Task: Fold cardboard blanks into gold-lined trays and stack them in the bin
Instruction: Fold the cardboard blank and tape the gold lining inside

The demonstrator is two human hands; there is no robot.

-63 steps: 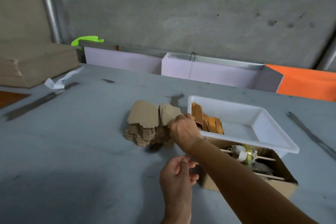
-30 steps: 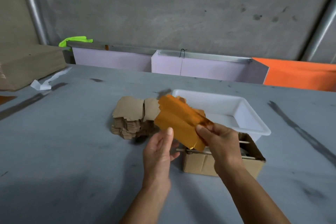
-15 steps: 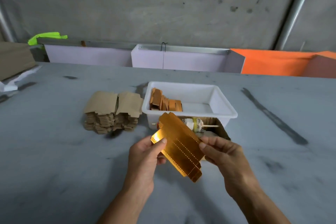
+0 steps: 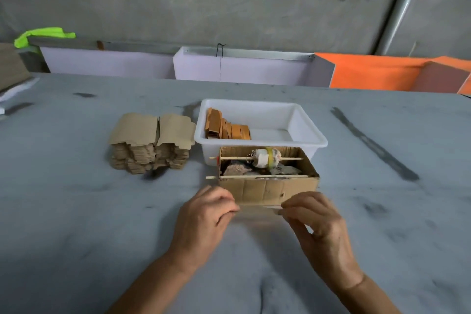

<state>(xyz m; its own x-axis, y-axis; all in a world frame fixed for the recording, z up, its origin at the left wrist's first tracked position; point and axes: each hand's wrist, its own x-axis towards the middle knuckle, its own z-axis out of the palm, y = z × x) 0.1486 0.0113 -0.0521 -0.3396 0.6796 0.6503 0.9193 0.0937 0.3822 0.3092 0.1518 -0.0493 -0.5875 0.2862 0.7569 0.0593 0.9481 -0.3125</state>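
Noted both hands low over the grey counter (image 4: 76, 211), just in front of the open box (image 4: 267, 188) of oddments. Left hand (image 4: 206, 219) curled, fingertips pinched on the left end of a blank (image 4: 260, 209); right hand (image 4: 318, 224) likewise curled and pinched on the right end. Blank seen edge-on and blurred between the two hands, so gold face and score lines not made out. Stack (image 4: 150, 145) of flat brown blanks lying left of the white bin (image 4: 300, 122), close beside it. Row of finished trays (image 4: 225, 127) leaning in the bin's left part, right part bare. Judged step in hand: first folds on the held blank. Advised: keep both pinches near the ends, thumbs set along a score line, walls turned up toward the lined face, each crease pressed square before the next. Advised also: corner tabs tucked fully home, else likely to spring apart in the bin. Advised finally: placement against the last tray in the row, same lean, to keep the row tight.
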